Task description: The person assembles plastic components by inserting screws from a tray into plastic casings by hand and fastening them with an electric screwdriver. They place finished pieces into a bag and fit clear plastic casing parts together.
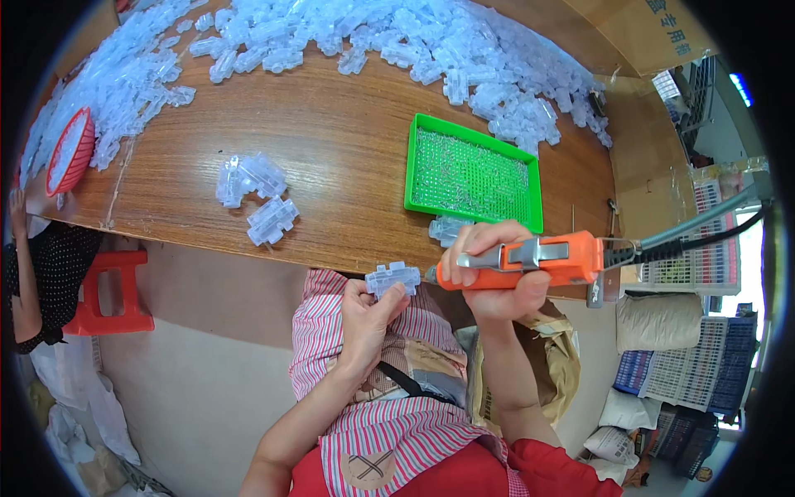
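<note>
Between thumb and fingers, my left hand [370,319] holds a clear plastic part [392,280] over my lap, just off the table's near edge. My right hand [497,277] is wrapped round an orange electric screwdriver [567,258] held level, its nose pointing left at that part. Whether the bit touches the part is hard to make out. Just beyond the right hand, another clear part [448,229] lies by a green tray [411,178] filled with small metal pieces, likely screws. A few more clear parts [269,219] lie on the table to the left.
Heaps of clear plastic parts [331,25] cover the table's [331,132] far side. At far left are a red basket [76,153], a red stool [120,290] and another person's arm [25,282]. Cardboard walls [654,132] edge the right; a paper sack [563,364] stands beside my lap.
</note>
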Demonstrator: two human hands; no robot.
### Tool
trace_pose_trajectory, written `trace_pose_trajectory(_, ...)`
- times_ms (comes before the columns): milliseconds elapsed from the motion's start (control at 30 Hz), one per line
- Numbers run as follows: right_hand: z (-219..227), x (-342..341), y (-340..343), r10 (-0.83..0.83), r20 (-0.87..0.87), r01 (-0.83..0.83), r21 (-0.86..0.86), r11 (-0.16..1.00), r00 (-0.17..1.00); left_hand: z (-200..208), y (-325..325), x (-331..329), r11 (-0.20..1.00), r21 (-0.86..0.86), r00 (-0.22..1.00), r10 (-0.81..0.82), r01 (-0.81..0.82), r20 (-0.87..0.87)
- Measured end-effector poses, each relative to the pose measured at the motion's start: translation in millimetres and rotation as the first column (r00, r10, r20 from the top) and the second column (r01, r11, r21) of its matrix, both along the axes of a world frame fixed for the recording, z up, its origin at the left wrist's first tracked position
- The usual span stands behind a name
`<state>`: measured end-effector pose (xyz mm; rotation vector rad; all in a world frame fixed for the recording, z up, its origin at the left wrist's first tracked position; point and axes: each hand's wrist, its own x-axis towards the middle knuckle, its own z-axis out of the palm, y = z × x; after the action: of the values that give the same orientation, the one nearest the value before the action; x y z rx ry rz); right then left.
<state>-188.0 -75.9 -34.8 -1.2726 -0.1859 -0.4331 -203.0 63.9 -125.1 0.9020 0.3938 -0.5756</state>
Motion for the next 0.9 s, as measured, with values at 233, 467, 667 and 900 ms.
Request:
trace_pose_trajectory(233,-5,2,4,-0.013,-0.035,0.012,-0.009,1.000,0.999,0,-3,0,1.000,0.011,1.000,0.007,-0.007,0.011)
trace_pose_trajectory(467,-11,-1,2,-0.005,-0.062,0.003,-0.030,1.000,0.998,-1,-2,-4,1.000,0.013,1.000,0.021,-0.021,-0.008)
trace_pose_trajectory(667,-16,-5,2,0.063,-0.059,-0.063,0.009,0.998,0.996,-1,-2,-2,1.000,0.010,1.000,0.024,-0.024,0.007)
trace_pose_trajectory(900,-7,1,8,0.075,-0.113,-0.090,-0.138,0.986,0.991,-1,0,3,1.000,0.015,1.000,0.026,-0.026,0.013)
